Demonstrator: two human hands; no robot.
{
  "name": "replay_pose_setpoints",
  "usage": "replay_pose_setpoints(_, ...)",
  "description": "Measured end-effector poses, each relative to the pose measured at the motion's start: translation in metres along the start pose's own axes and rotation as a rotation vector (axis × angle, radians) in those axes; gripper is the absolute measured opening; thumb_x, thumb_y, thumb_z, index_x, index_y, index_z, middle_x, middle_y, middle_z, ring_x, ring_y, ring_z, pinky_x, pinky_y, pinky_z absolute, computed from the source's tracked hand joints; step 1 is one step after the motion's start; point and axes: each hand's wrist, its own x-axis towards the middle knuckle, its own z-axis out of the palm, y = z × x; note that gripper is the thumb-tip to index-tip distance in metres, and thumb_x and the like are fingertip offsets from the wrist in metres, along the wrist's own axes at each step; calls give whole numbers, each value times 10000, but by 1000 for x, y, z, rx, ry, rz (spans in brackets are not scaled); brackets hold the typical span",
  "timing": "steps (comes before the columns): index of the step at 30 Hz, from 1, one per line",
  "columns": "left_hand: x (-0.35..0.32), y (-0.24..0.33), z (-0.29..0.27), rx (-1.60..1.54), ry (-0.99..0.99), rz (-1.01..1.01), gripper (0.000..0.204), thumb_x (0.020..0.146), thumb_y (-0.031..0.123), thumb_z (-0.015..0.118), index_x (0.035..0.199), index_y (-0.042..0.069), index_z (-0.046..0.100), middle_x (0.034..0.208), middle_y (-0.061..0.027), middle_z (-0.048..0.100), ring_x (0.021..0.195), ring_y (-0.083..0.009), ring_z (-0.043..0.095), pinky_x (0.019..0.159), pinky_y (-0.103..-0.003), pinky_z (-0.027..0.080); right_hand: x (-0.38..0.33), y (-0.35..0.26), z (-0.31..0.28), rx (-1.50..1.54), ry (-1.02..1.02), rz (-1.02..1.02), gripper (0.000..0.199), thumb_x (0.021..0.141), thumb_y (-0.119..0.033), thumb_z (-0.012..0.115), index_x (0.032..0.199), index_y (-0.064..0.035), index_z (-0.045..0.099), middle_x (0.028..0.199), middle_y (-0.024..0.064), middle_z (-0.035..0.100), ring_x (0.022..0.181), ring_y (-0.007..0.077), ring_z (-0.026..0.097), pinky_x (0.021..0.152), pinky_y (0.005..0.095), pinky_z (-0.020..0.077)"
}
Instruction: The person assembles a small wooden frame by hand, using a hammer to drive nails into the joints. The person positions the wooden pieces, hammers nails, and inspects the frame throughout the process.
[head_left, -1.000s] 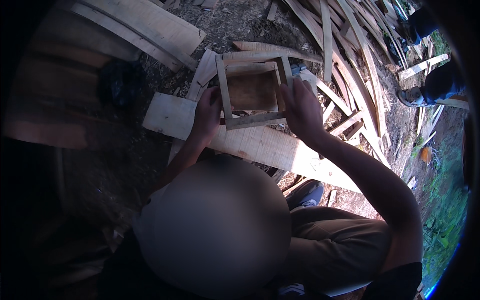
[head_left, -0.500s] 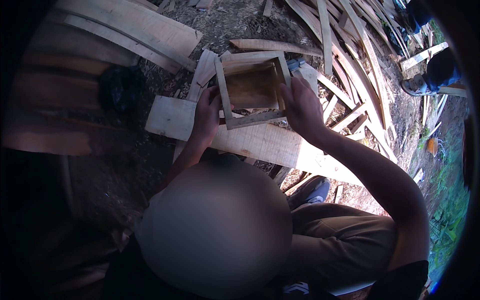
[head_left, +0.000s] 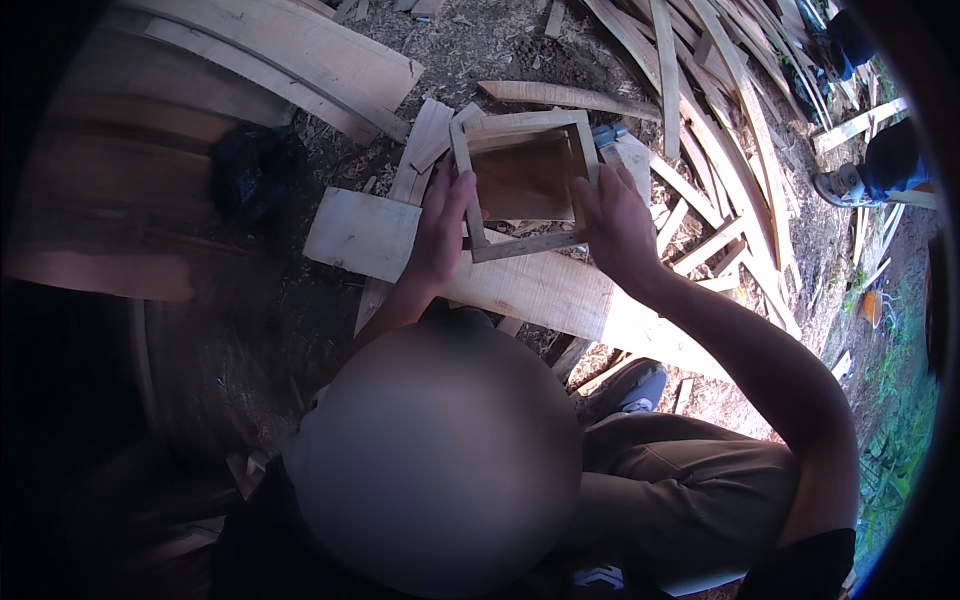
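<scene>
A square wooden box [head_left: 530,246] with an open top is held up in front of me, its brown inside facing me. My left hand [head_left: 440,225] grips its left wall, thumb along the outer edge. On the opposite wall, my right hand [head_left: 618,222] is closed round the side, its thumb near the rim. Fingers behind the box are partly hidden. Below it lies a long pale plank [head_left: 540,290], running from the left toward the lower right.
Long wooden strips [head_left: 740,130] are heaped at the right. Wide boards [head_left: 300,60] lie at the upper left, near a dark plastic bag [head_left: 255,170]. Shavings cover the dirt ground. Another person's shoe and leg [head_left: 845,185] show at the far right.
The box and both hands sit slightly farther right in the picture, as does the surrounding scene. The left thumb now lies higher along the box's side. Both hands keep their hold.
</scene>
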Motion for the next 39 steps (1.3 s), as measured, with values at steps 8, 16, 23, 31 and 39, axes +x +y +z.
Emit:
replay_pose_setpoints(8, 0, -13, 11, 468, 69, 199, 1009, 931, 462, 641, 1653, 103, 34, 1444, -274, 379, 1225, -388, 569, 1099, -436, 438, 0, 13, 5, 37, -8, -26, 320, 1060, -306, 481, 1090, 0, 566, 1071, 262, 558, 952, 461, 591, 830, 553, 448)
replay_pose_setpoints(16, -6, -4, 12, 435, 87, 186, 899, 968, 287, 602, 1661, 128, 51, 1381, -285, 447, 1278, -369, 514, 1109, -464, 411, 0, 8, 3, 16, -79, 30, 355, 1072, -354, 465, 1139, -17, 555, 1096, 261, 575, 1027, 482, 595, 875, 558, 443)
replay_pose_setpoints(23, 4, -15, 9, 391, 59, 212, 880, 953, 224, 603, 1660, 125, 90, 1358, -254, 446, 1129, -297, 587, 951, -387, 529, 2, 8, -1, 23, -82, 56, 345, 1060, -338, 481, 1115, -10, 569, 1103, 276, 582, 1023, 485, 596, 878, 561, 446)
replay_pose_setpoints(31, 2, -13, 10, 391, 94, 162, 874, 944, 200, 603, 1656, 127, 102, 1359, -216, 423, 1115, -244, 596, 626, -265, 614, 2, 2, -4, 72, -121, 129, 344, 1052, -329, 492, 1047, 1, 587, 1109, 273, 589, 1039, 474, 592, 901, 551, 453)
replay_pose_setpoints(39, 7, -27, 9, 277, 86, 233, 878, 920, 208, 621, 1650, 113, 141, 1319, -221, 467, 1087, -277, 600, 866, -358, 534, 5, 20, 8, 47, 43, 13, 340, 1016, -316, 562, 1039, 21, 607, 963, 236, 627, 900, 401, 634, 791, 478, 478)
